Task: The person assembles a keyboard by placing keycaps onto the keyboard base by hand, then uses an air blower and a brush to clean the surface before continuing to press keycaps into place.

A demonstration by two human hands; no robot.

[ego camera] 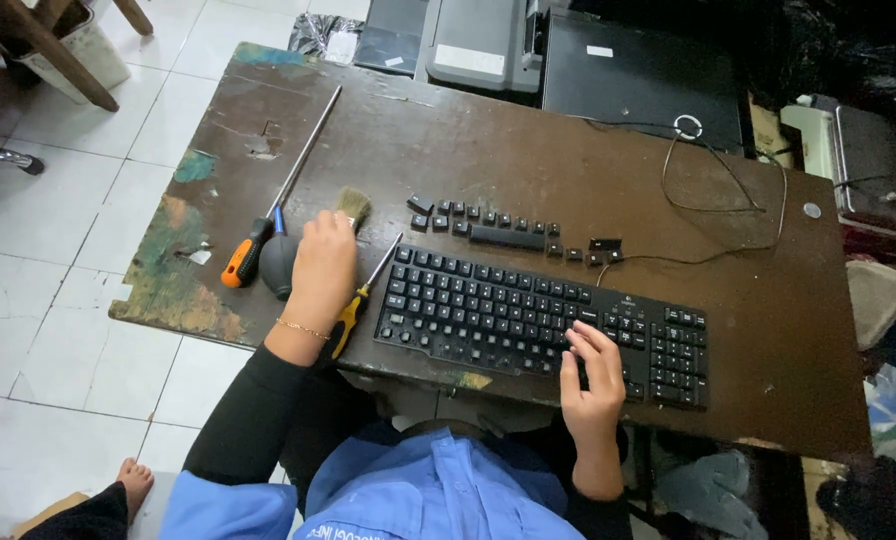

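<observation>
A black keyboard (488,310) lies on a worn brown table (588,180). My right hand (593,375) rests on its keys near the lower right, fingers spread. My left hand (323,265) is closed around the handle of a small paintbrush (353,205), whose pale bristles point away from me. Just under that hand lies a small yellow-and-black screwdriver (363,300), beside the keyboard's left edge. Several loose black keycaps (498,232) sit in a row behind the keyboard.
A long screwdriver with an orange-and-black handle (253,245) and a dark rubber blower bulb (278,262) lie left of my hand. The keyboard's cable (718,200) loops at the back right. Grey and black machines (488,40) stand behind the table. White tiled floor is at the left.
</observation>
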